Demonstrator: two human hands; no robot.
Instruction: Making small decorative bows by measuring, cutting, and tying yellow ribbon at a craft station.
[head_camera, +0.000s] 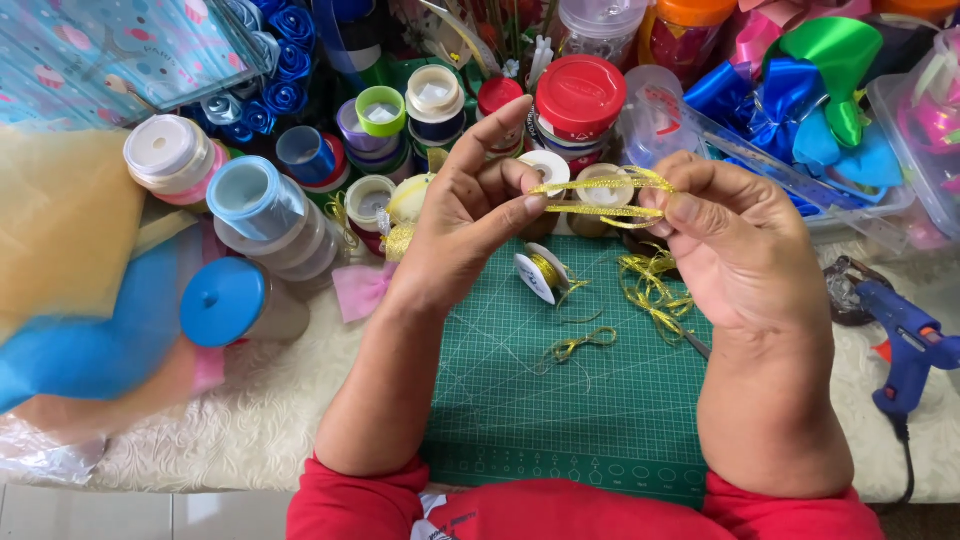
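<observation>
While red sleeves (380, 495) rest at the desk (250, 430) edge over the green cutting mat (560, 400), the left hand (465, 215) and right hand (730, 250) pinch a gold ribbon (600, 197) taut in their fingers, looping it; ribbon spools (270, 215) crowd behind.

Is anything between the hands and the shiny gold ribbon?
No. The left hand and right hand both pinch the gold ribbon directly, holding it stretched between them above the green cutting mat.
</observation>
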